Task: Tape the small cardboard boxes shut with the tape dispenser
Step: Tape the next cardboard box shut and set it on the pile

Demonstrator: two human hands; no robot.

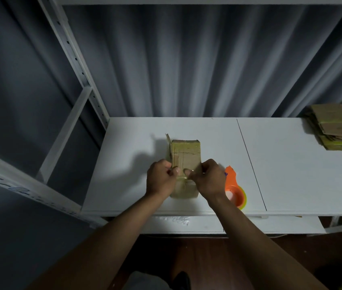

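Note:
A small brown cardboard box (185, 155) lies on the white shelf (291, 174), with shiny tape across its top. My left hand (160, 180) grips the box's near left edge, thumb on top. My right hand (207, 180) holds the near right edge, fingers curled, thumb pressed on the taped seam beside the left thumb. An orange tape dispenser (234, 190) with a yellowish roll lies on the shelf just right of my right hand, held by neither hand.
A stack of flattened cardboard boxes (337, 127) sits at the shelf's far right. White metal shelf uprights (75, 59) rise on the left. A grey curtain hangs behind. A lower shelf and dark wooden floor lie below the front edge.

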